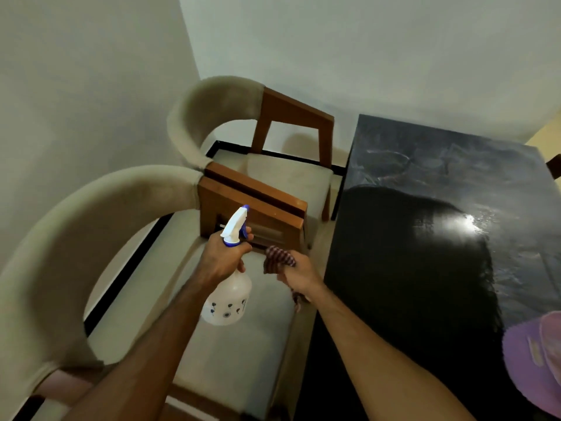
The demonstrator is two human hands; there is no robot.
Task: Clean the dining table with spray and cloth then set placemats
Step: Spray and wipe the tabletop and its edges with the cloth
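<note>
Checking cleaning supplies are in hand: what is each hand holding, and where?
Left hand grips the spray bottle by its neck; right hand holds the bunched cloth.

Just the one camera here, strapped to the person's head, wide-angle, looking steeply down and forward. Both forearms reach in from the bottom edge, so it sits close above them. It faces a room corner: two chairs (pixel 243 344) fill the left and middle, the dark table (pixel 455 177) runs up the right side, and the walls bend from the lens.
</note>
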